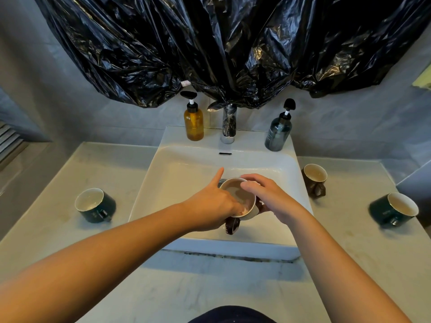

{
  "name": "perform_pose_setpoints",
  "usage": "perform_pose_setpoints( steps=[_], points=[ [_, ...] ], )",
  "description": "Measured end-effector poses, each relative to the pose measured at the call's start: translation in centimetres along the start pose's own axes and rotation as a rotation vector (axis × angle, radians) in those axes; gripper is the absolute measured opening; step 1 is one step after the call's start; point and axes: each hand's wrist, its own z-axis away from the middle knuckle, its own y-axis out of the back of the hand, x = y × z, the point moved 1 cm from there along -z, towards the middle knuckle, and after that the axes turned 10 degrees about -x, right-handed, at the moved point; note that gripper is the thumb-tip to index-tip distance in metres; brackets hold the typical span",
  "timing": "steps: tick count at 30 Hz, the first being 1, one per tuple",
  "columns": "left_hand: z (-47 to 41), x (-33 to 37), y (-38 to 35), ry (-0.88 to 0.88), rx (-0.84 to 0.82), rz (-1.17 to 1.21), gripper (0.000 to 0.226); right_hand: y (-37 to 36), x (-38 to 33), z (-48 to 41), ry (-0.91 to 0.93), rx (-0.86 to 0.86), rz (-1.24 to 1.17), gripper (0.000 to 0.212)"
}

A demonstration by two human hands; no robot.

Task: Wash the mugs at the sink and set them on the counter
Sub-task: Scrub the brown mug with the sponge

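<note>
Over the white sink (186, 164), brown mug (233, 191) tipped toward the viewer, fingers of the right hand (270, 197) gripping its rim and side, fingers of the left hand (210, 203) curled inside it, one digit straight, one green mug (95, 206) on the counter (210, 287) at left, another green mug (394, 209) and second brown mug (314, 180) at right.

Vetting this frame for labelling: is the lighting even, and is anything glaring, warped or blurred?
Head view: dim, warm light; bright glare streaks on the black plastic sheeting; wide-angle distortion bows the counter edges; a soft shadow lies under the sink front; no strong motion blur on the left hand, right hand or brown mug.
</note>
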Motion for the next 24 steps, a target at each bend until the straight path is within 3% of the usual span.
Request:
perform_pose_setpoints(
  steps=[3, 9, 11, 14, 16, 21, 24],
  points=[
    [0.0, 0.0, 0.6, 0.009, -0.113, -0.044, 0.041, -0.1, -0.1, -0.1, -0.006, 0.000, 0.015, 0.031],
    [-0.1, -0.1, -0.4, 0.045, 0.089, 0.020, 0.037, 0.5, -0.4, 0.4, -0.064, -0.106, -0.145, 0.042],
    [-0.2, -0.4, 0.0, 0.147, 0.015, 0.219, 0.027, 0.7, 0.1, 0.4, -0.052, -0.079, -0.223, 0.048],
    [-0.4, -2.1, 0.8, 0.246, -0.062, 0.596, 0.010, 0.7, 0.9, 0.8, 0.002, 0.090, -0.127, 0.042],
    [-0.5, -3.5, 1.2, 0.288, -0.168, 0.776, 0.019, 0.3, 1.3, 1.2, 0.043, 0.139, -0.098, 0.030],
    [-1.4, -5.2, 0.9, 0.396, -0.388, 0.946, 0.028, -1.5, 1.0, 1.7, 0.031, 0.002, -0.018, 0.020],
    [-2.1, -5.1, 0.8, 0.387, -0.440, 0.982, 0.020, -2.2, 0.8, 1.7, -0.002, -0.057, 0.019, 0.020]
  ],
)
